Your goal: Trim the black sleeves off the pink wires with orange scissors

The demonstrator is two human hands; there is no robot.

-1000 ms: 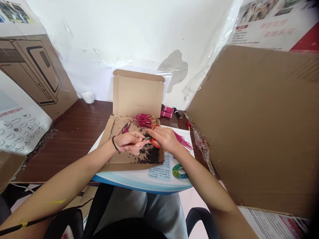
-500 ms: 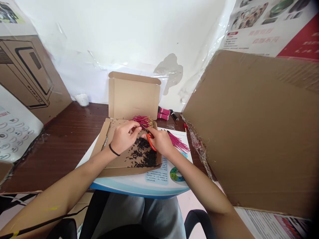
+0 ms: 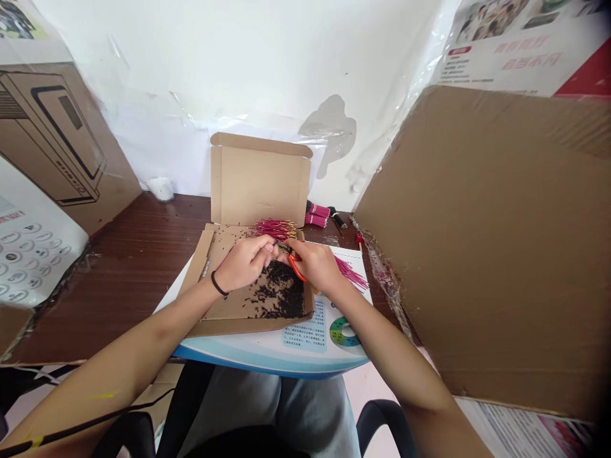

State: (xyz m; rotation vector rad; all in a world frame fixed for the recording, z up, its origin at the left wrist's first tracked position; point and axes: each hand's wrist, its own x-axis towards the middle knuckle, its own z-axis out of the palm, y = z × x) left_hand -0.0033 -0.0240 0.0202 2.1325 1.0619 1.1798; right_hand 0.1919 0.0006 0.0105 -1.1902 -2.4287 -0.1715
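My left hand [image 3: 244,262] pinches a thin dark wire end [image 3: 281,245] at the fingertips, right against the scissor blades. My right hand [image 3: 317,266] grips orange-handled scissors [image 3: 294,266]. Both hands are over an open cardboard box [image 3: 248,305], whose base holds a scatter of black clippings [image 3: 279,294]. A bundle of magenta wires with gold tips [image 3: 272,229] lies at the box's back edge, just beyond my fingers. Another magenta bundle [image 3: 351,273] lies on the paper right of my right hand.
The box sits on a printed leaflet [image 3: 305,331] over my lap, against a dark wooden desk [image 3: 119,273]. Behind are magenta wires [image 3: 317,215] and a black tool [image 3: 338,219]. Large cardboard sheets [image 3: 477,242] stand close on the right, and a carton [image 3: 57,146] on the left.
My hands have come closer together around the scissor blades, and the scissors now sit slightly higher and more upright. The head view has shifted slightly.
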